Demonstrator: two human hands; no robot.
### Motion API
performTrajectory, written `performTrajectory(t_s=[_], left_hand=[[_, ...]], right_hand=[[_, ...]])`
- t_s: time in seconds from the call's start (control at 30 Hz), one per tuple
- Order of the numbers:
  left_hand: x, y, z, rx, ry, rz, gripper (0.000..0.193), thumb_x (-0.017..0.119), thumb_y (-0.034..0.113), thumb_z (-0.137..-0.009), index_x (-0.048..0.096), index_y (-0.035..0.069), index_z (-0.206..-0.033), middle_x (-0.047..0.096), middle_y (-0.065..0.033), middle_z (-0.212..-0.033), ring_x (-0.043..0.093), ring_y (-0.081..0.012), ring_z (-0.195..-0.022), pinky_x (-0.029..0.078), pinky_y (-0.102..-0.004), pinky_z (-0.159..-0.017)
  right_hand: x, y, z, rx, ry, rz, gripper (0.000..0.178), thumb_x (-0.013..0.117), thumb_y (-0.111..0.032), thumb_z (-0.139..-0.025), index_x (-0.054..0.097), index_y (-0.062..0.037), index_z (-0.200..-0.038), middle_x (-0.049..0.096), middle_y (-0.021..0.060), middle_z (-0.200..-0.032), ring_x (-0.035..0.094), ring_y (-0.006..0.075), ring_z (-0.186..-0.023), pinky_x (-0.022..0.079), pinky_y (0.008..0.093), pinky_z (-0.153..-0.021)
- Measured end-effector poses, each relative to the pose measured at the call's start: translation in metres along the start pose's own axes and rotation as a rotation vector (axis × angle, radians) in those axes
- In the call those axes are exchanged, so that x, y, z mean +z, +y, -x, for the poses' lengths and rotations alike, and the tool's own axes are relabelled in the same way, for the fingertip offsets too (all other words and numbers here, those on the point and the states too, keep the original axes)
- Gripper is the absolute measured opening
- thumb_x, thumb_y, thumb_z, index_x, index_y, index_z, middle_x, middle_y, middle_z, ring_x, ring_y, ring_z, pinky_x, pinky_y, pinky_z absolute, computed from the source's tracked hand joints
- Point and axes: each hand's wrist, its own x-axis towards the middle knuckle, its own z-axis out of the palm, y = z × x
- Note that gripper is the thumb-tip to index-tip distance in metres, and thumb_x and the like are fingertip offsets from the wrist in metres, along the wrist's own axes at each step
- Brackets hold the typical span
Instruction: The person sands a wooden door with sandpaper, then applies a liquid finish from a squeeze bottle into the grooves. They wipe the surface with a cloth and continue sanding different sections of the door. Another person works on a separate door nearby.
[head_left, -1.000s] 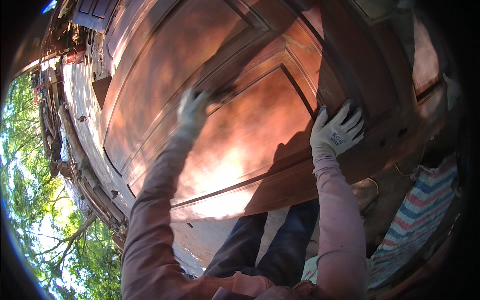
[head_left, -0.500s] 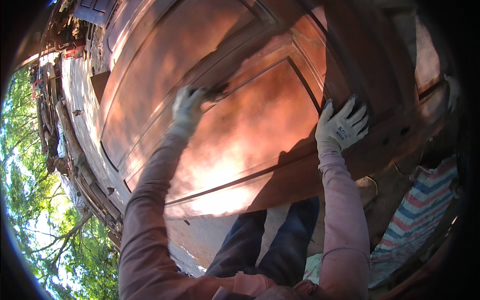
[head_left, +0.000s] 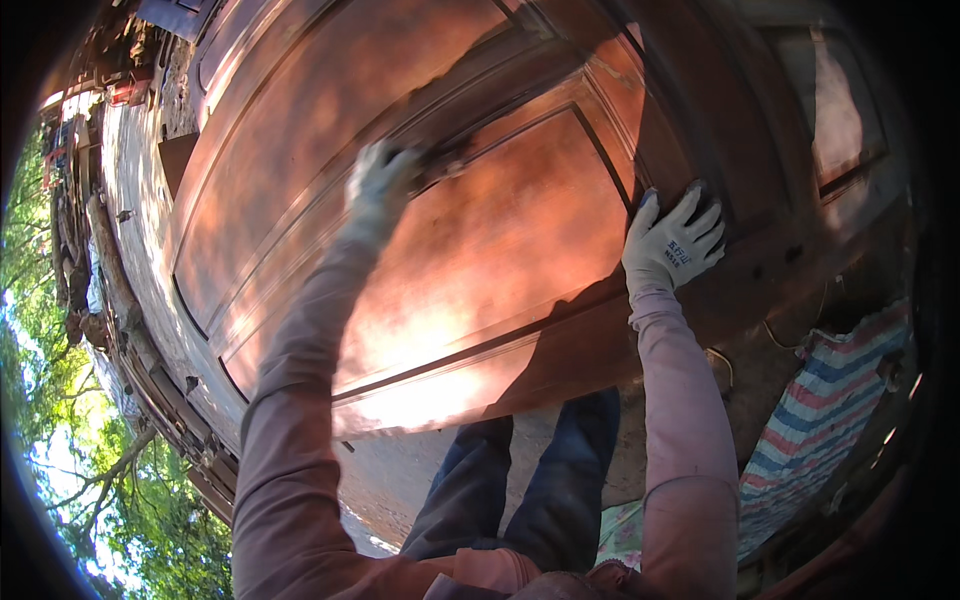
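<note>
A large reddish-brown panelled wooden door lies in front of me, with raised mouldings around its panels. My left hand, in a pale work glove, is closed over the moulding beside the middle panel. It is smeared by motion. Beside its fingers is a dark patch, and I cannot make out whether that is a held thing or shadow. My right hand, in a matching glove with dark printing, lies flat on the door's right-hand part, its fingers spread, holding nothing.
Striped red, white and blue sheeting lies at the lower right. Stacked logs and boards run along the left, with trees beyond. My legs stand close to the door's near edge. Bright sun and shadow patch the door.
My left hand has shifted slightly up along the moulding, still closed. My right hand stays flat at the same place on the door. The whole view has shifted a little.
</note>
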Motion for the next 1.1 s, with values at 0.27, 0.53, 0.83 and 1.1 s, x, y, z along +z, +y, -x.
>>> performTrajectory(t_s=[0.27,0.53,0.83,1.1], left_hand=[[0.024,0.115,0.069,-0.781,0.255,1.129,0.031,0.079,-0.001,-0.086,0.067,0.004,-0.114,0.072,-0.0051,-0.106,0.067,-0.0121,-0.095,0.057,-0.0285,-0.087],[0.021,0.259,0.047,-0.520,-0.018,1.189,0.046,0.077,0.008,-0.086,0.062,0.010,-0.130,0.067,-0.0112,-0.121,0.064,-0.0221,-0.112,0.051,-0.0366,-0.097],[0.033,0.108,0.073,-1.004,0.187,-0.306,0.052,0.062,0.039,-0.094,0.058,0.018,-0.141,0.054,-0.0156,-0.146,0.046,-0.0413,-0.135,0.038,-0.0550,-0.110],[0.036,0.110,0.073,-0.975,0.206,-0.351,0.052,0.063,0.036,-0.093,0.057,0.020,-0.142,0.051,-0.0116,-0.149,0.043,-0.0408,-0.139,0.037,-0.0562,-0.110]], right_hand=[[-0.010,0.001,0.010,-0.067,0.075,-0.104,0.066,0.057,-0.055,-0.096,0.049,-0.0132,-0.146,0.043,0.0235,-0.150,0.043,0.0440,-0.137,0.033,0.0650,-0.111],[-0.096,0.018,0.044,-0.098,-0.361,-1.027,0.040,0.059,-0.016,-0.098,0.061,-0.0083,-0.137,0.061,0.0183,-0.119,0.061,0.0327,-0.115,0.053,0.0420,-0.093],[-0.023,0.069,0.046,-0.491,-0.090,-0.533,0.026,0.070,-0.012,-0.088,0.075,-0.0121,-0.114,0.066,0.0093,-0.110,0.062,0.0310,-0.105,0.053,0.0436,-0.090],[0.001,-0.081,-0.049,-0.520,0.032,-0.555,0.023,0.069,-0.005,-0.078,0.071,-0.0082,-0.101,0.064,0.0112,-0.101,0.061,0.0325,-0.100,0.053,0.0414,-0.086]])
